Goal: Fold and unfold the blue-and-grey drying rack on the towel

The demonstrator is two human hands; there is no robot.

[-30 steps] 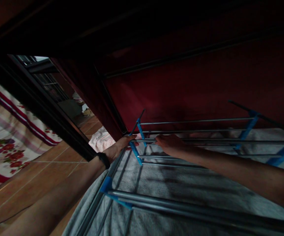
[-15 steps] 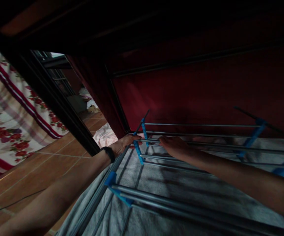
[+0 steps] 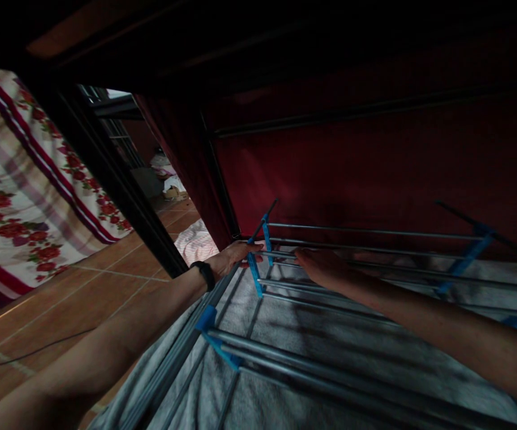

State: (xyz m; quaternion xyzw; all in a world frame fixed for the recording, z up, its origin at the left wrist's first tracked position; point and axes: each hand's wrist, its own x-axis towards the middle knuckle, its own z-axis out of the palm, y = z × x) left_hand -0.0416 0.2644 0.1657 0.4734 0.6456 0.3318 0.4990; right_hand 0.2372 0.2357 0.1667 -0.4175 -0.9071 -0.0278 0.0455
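A rack of grey metal tubes joined by blue plastic connectors lies across a grey blanket. My left hand, with a dark band on its wrist, grips the rack's far left side, where a tube meets a blue connector. Just to the right, my right hand is closed around the same metal tube. Its fingertips are partly hidden behind the hand. Nearer to me, another blue connector holds several tubes running right.
Dark red cloth hangs behind the rack. A black post rises at the left, beside a flowered curtain. A thin cable crosses the tiled floor. Dark framework spans overhead.
The view has shifted slightly, so the scene sits a little further right. Both hands keep their hold on the rack, with no clear movement against it.
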